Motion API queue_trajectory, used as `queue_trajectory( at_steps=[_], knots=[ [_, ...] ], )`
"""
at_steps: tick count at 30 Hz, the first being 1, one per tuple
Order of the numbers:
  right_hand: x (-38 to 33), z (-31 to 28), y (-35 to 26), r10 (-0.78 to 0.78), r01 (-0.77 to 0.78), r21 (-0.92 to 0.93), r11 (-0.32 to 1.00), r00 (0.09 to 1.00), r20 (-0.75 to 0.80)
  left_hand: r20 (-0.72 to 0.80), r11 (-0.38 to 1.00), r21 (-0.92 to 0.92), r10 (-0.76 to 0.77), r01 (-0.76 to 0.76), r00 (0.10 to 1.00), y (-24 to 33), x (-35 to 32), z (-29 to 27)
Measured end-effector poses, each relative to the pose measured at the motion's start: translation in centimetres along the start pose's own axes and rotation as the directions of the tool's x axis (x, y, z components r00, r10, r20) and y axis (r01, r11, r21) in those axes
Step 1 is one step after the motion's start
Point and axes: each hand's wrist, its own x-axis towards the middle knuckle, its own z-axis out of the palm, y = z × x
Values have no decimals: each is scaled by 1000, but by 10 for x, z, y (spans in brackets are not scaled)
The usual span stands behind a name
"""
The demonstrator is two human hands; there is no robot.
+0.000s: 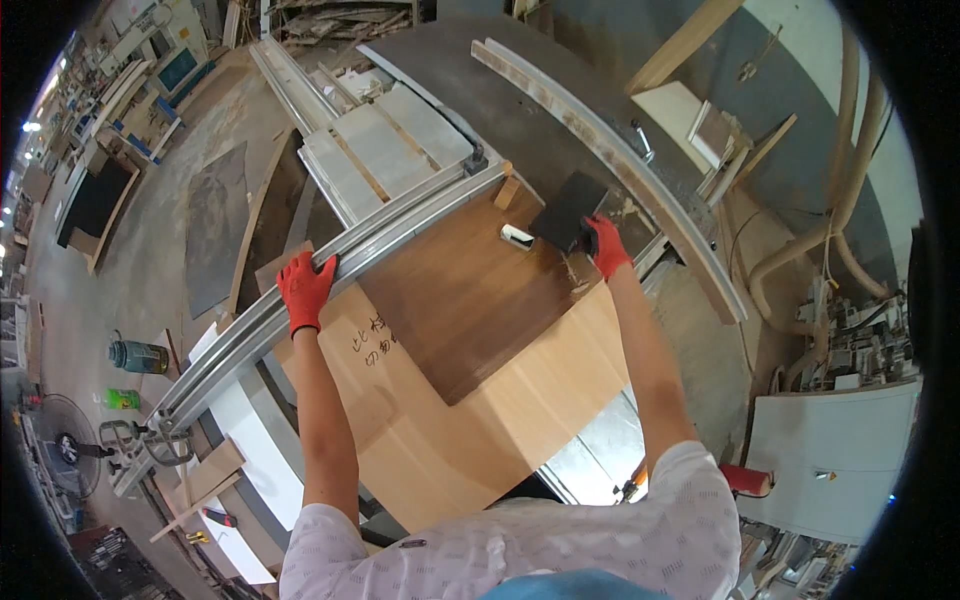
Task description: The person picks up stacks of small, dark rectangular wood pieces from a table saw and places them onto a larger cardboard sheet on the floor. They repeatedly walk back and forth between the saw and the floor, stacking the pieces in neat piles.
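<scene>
Seen from above, a dark brown wooden panel (pixel 465 290) lies flat on paler boards (pixel 480 420) at a saw table; the left hand (pixel 305 288) – red-gloved – curls over the metal fence rail (pixel 300 290); the right hand (pixel 604 245) pinches a small black board (pixel 568 208) at the panel's far corner; the panel looks stiff, heavy, smooth – best gripped by its edges.

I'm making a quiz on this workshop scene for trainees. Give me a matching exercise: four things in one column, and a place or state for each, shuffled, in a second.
Things:
1. left hand
2. right hand
3. dark brown panel
4. green bottle

Places or states:
A. on the floor at the left
B. lying on top of the lighter wood board
C. gripping the long metal rail
D. at the small black board

Pairs: 1-C, 2-D, 3-B, 4-A
</scene>
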Motion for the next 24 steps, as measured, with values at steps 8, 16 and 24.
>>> queue_trajectory(
  at_steps=[8,16,24],
  knots=[
    [63,7,41,-102,38,-589,807,992,-75,-315,894,-410,48,-182,948,156,-63,27],
    [70,48,-1,69,32,-770,637,993,97,69,937,-349,-11,34,998,383,-67,113],
    [80,61,-5,8,42,-818,573,998,56,-19,925,-375,-68,56,998,379,-59,132]
  ],
)
